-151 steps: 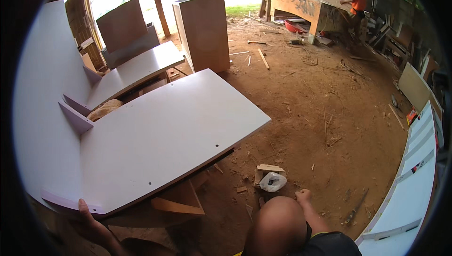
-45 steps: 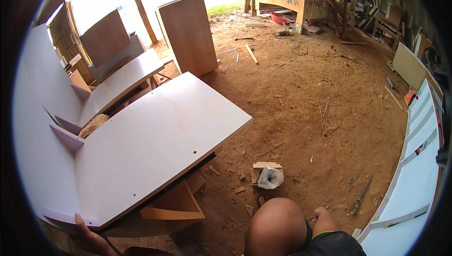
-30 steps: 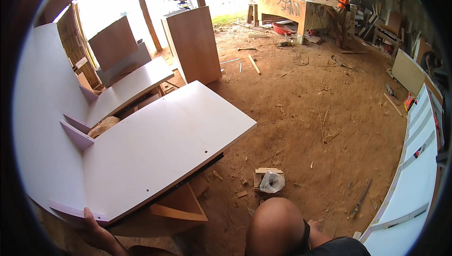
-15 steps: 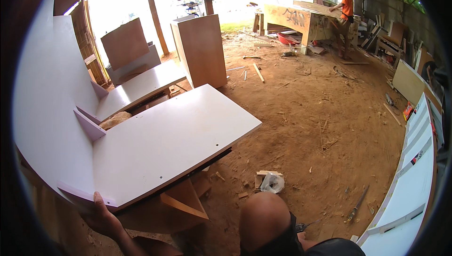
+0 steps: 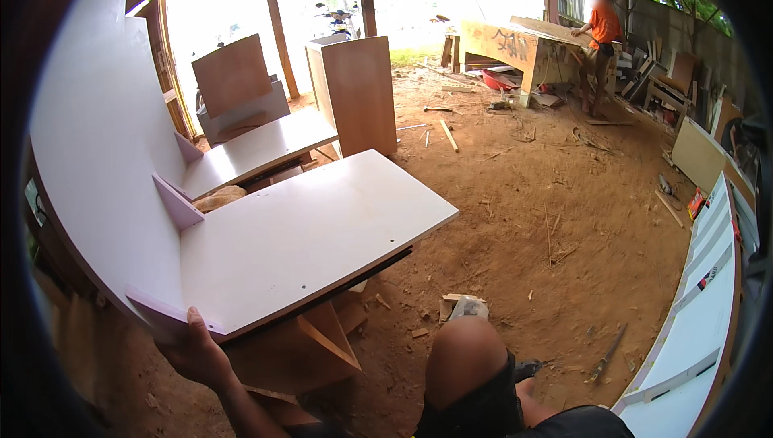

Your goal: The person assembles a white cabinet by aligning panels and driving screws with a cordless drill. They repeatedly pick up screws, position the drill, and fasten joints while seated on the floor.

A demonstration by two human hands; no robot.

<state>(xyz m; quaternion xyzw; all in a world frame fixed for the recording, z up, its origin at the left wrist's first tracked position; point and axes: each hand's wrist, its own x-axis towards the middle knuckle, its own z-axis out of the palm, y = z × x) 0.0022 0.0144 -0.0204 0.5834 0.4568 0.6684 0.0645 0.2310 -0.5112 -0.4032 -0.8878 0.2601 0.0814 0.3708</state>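
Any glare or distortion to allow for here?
Head view: daylight beyond the posts burns out to white; head view: glare sits on the rear white panel; head view: fisheye bows the long panel at right, while the left hand reads clearly.

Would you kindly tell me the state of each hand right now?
Left hand: closed on the near end of the lilac strip, thumb on top.
Right hand: partly hidden, at a dark tool; its grip cannot be told.

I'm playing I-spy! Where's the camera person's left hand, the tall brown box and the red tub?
Left hand (image 5: 199, 359): head view, on the middle of the hand.
Tall brown box (image 5: 359, 100): head view, on its front.
Red tub (image 5: 495, 81): head view, on its side.
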